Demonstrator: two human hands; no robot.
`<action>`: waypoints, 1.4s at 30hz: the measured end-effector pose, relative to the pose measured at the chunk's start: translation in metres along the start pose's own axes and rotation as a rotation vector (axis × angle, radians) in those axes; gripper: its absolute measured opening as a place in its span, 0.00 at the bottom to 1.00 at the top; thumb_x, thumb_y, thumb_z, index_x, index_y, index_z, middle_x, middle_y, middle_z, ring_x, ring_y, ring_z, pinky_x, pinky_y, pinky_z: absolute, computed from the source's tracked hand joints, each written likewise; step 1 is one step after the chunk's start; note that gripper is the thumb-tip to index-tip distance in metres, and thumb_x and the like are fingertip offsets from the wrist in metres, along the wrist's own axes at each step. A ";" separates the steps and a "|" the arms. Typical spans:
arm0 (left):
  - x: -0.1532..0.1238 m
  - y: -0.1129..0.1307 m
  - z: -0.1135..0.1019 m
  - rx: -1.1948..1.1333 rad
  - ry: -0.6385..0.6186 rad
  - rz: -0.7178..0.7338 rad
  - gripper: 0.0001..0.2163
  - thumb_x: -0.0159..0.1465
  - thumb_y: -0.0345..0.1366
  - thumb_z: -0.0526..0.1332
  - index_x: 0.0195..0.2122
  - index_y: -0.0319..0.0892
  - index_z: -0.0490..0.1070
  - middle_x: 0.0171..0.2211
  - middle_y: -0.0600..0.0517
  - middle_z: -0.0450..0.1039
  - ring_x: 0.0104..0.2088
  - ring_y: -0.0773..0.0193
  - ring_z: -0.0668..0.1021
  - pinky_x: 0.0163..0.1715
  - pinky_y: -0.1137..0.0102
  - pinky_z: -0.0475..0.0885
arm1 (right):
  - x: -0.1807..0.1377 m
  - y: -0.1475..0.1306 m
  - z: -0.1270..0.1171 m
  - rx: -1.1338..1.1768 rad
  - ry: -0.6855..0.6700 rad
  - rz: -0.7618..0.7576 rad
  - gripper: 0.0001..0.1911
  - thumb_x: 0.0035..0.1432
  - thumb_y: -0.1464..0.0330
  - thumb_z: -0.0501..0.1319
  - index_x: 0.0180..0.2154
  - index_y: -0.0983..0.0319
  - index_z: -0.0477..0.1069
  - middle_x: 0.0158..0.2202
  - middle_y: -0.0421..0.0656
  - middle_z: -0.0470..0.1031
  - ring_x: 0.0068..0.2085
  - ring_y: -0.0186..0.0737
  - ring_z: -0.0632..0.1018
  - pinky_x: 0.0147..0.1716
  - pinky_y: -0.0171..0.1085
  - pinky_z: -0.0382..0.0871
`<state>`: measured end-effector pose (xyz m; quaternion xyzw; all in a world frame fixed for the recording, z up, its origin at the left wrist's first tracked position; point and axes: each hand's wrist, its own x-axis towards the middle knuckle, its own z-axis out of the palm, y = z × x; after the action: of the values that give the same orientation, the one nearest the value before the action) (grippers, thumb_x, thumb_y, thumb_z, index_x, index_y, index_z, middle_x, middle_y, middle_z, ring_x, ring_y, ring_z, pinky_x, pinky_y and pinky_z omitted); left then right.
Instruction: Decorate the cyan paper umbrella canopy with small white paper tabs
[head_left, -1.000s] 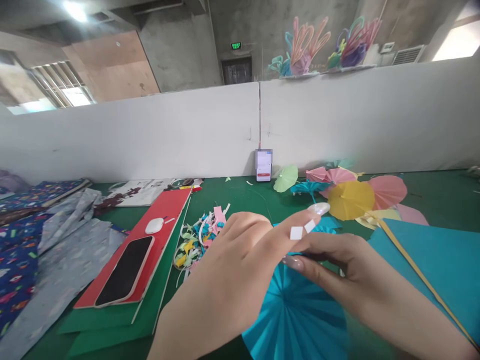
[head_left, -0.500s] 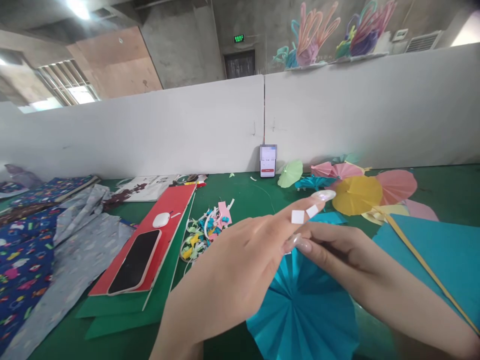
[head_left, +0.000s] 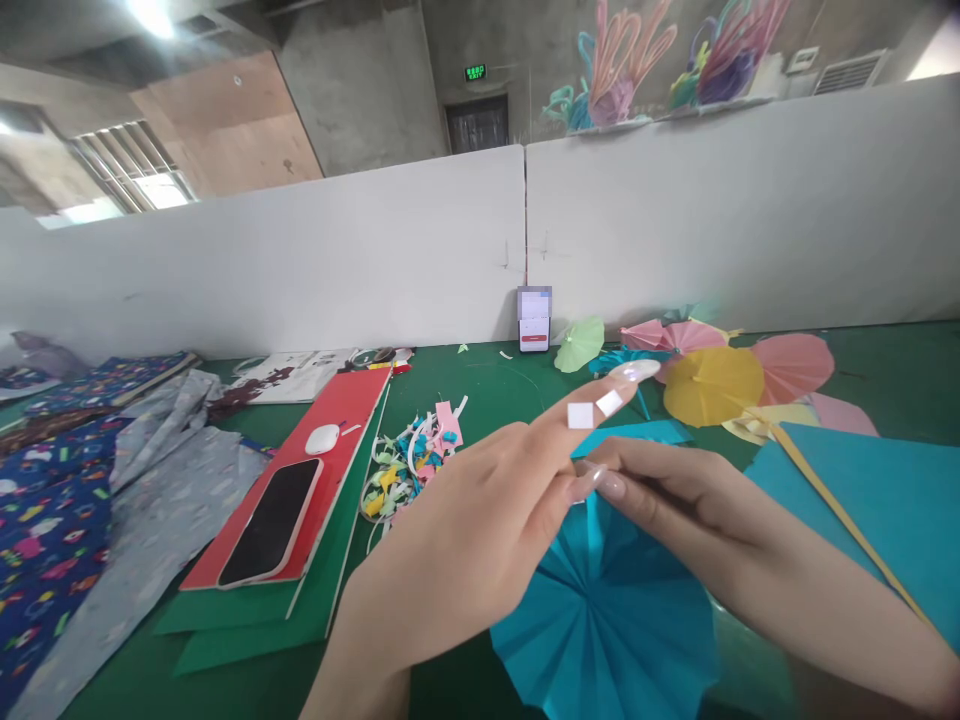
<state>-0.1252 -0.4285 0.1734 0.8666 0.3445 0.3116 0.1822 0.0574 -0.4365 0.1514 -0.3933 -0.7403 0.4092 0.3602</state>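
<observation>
A blue pleated paper disc [head_left: 600, 620] is spread in front of me, its folds radiating from a centre point. At its far edge, my left hand [head_left: 480, 530] pinches the paper with thumb and fingers, while its index finger points up and away. Two small white squares [head_left: 580, 416] stick to that finger. My right hand [head_left: 675, 500] pinches the same edge from the right, its thumb tip close to the left thumb. The exact spot between the fingertips is partly hidden.
Small paper scraps [head_left: 409, 455] lie in a round container to the left. Beyond are a red board [head_left: 352, 410] bearing a black phone [head_left: 274, 522] and a white case [head_left: 322, 439]. Paper umbrellas [head_left: 712, 388] and blue sheets [head_left: 847, 490] lie right; an upright phone [head_left: 534, 320] leans on the partition.
My left hand has shifted slightly left and up, its raised index finger with the white squares moving too. Both hands still pinch the disc's far edge.
</observation>
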 end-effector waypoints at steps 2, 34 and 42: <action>0.000 0.000 0.000 -0.002 -0.012 -0.011 0.08 0.67 0.31 0.50 0.44 0.48 0.65 0.34 0.56 0.71 0.33 0.68 0.72 0.33 0.72 0.68 | -0.001 -0.001 0.001 -0.001 0.000 -0.001 0.09 0.64 0.62 0.52 0.41 0.48 0.70 0.31 0.34 0.72 0.39 0.34 0.72 0.31 0.27 0.67; 0.009 -0.025 -0.015 -0.167 0.152 -0.296 0.22 0.64 0.38 0.56 0.59 0.53 0.55 0.32 0.55 0.76 0.36 0.62 0.78 0.27 0.75 0.71 | 0.001 0.039 0.000 -0.579 -0.182 0.192 0.32 0.55 0.48 0.55 0.55 0.62 0.62 0.50 0.52 0.70 0.46 0.53 0.73 0.39 0.46 0.66; 0.001 -0.005 -0.019 -0.144 -0.001 -0.306 0.22 0.66 0.39 0.53 0.61 0.55 0.51 0.23 0.58 0.71 0.22 0.67 0.74 0.17 0.78 0.66 | 0.005 0.102 0.018 -0.542 -0.376 0.129 0.18 0.40 0.57 0.70 0.27 0.61 0.66 0.29 0.38 0.68 0.30 0.37 0.67 0.23 0.32 0.57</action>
<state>-0.1391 -0.4220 0.1850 0.7889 0.4490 0.3039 0.2893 0.0693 -0.4017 0.0544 -0.4384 -0.8493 0.2851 0.0729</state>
